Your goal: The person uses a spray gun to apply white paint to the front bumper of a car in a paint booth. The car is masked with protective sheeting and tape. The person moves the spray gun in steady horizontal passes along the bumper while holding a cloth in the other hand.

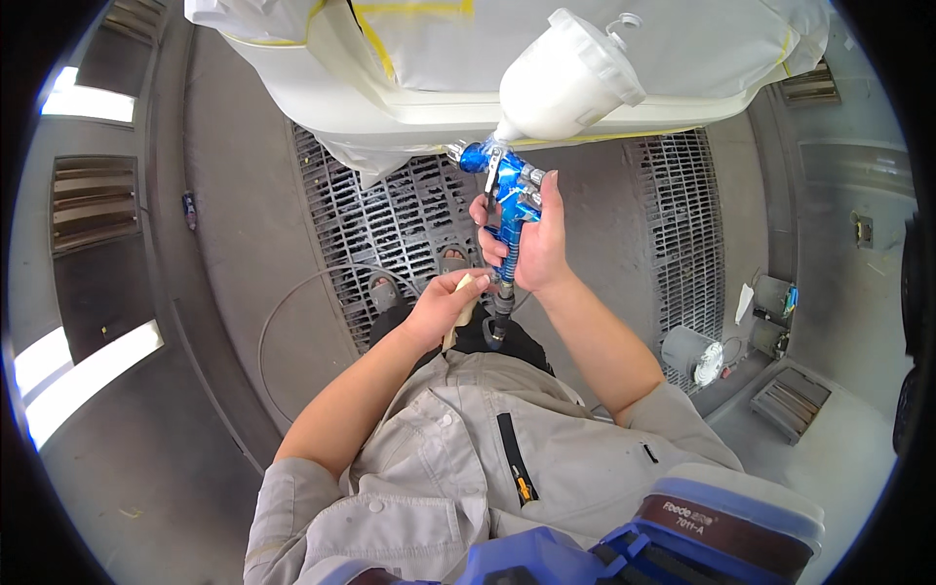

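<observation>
My right hand (541,249) is wrapped round the grip of a blue spray gun (510,195), with the fingers near its trigger. On top of the gun sits a white plastic paint cup (565,86), tilted, with a small cap on its end. My left hand (436,307) is closed on a folded cream cloth (460,314). Its fingertips are at the bottom of the gun's grip, by the dark hose coupling (502,304); whether they turn or only touch something there cannot be made out.
Ahead stands a white car bumper (429,115) with masking sheet (429,49) and yellow tape above it. Floor grates (390,210) lie below. An air hose (268,322) curves at the left. A grey bucket (687,351) stands at the right. A respirator (721,522) shows at the lower edge.
</observation>
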Action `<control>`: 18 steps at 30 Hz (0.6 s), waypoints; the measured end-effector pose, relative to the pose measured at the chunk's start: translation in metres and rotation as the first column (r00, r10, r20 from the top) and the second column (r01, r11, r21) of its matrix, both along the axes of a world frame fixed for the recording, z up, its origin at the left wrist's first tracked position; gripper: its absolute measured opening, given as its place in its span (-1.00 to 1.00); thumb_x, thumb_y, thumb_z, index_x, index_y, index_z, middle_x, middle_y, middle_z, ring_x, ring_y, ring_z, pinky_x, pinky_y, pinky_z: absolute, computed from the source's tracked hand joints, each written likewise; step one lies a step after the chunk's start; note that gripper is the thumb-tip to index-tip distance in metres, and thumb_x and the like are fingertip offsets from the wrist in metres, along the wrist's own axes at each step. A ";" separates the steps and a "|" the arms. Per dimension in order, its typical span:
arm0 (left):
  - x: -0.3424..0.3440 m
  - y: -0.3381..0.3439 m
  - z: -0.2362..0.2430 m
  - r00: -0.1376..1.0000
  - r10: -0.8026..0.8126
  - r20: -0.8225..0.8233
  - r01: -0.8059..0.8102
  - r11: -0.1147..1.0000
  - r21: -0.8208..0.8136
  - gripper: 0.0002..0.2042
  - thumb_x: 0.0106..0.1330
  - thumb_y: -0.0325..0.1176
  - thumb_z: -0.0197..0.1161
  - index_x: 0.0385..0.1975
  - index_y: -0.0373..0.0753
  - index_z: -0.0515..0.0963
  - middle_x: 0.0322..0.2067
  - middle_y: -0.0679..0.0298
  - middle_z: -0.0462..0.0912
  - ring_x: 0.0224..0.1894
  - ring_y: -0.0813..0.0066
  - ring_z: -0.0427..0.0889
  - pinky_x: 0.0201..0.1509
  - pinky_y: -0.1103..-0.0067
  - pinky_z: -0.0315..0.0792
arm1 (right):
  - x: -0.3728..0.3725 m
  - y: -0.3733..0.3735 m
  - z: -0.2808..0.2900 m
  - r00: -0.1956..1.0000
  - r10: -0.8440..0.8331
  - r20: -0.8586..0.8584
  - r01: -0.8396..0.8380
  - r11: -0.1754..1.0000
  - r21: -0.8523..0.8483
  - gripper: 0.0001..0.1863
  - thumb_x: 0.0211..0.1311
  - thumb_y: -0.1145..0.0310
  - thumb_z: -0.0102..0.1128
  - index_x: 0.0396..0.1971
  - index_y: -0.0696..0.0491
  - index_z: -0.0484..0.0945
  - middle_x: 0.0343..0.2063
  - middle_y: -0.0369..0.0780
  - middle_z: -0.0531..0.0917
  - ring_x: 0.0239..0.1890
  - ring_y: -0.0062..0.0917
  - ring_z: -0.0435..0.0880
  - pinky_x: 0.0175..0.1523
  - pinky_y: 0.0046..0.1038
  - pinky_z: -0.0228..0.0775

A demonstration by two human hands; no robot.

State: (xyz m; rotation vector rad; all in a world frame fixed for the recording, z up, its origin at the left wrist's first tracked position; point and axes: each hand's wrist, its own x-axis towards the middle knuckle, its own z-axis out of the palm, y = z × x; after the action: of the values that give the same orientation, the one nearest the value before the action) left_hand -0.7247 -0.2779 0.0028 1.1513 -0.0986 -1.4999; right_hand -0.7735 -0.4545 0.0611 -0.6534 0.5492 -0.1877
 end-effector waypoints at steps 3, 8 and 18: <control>-0.004 0.001 -0.008 0.983 0.022 -0.184 -0.018 1.000 0.024 -0.77 0.47 -0.15 0.22 -0.13 -0.17 0.62 -0.45 0.45 0.58 -0.51 0.67 0.45 -0.43 0.65 0.35 | 0.004 0.004 -0.005 0.999 -0.011 -0.033 0.011 1.000 0.004 -0.06 0.26 -0.59 -0.45 -0.26 0.12 0.47 -0.36 -0.25 0.53 -0.71 -0.66 0.31 -0.62 -0.58 0.16; -0.005 0.006 -0.020 0.972 0.165 -0.169 -0.161 0.986 0.035 -0.85 0.34 -0.38 0.36 -0.15 -0.15 0.58 -0.44 0.44 0.59 -0.52 0.67 0.46 -0.44 0.68 0.35 | 0.011 0.017 -0.011 0.995 -0.063 -0.078 0.062 0.998 -0.021 -0.12 0.24 -0.58 -0.32 -0.32 0.07 0.47 -0.43 -0.30 0.53 -0.72 -0.70 0.31 -0.63 -0.60 0.13; 0.003 0.025 -0.025 0.968 0.184 -0.172 -0.187 0.982 -0.001 -0.84 0.35 -0.33 0.38 -0.18 -0.24 0.67 -0.34 0.41 0.70 -0.35 0.72 0.57 -0.25 0.66 0.44 | 0.019 0.045 -0.016 0.977 -0.176 -0.123 0.165 0.982 -0.096 -0.21 0.32 -0.50 -0.27 -0.34 0.05 0.45 -0.48 -0.32 0.52 -0.74 -0.71 0.32 -0.67 -0.63 0.14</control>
State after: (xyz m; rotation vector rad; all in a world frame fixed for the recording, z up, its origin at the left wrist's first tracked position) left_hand -0.7220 -0.2524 -0.0226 0.9847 0.1106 -1.4212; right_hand -0.7549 -0.4095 0.0454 -0.7047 0.7275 -0.3327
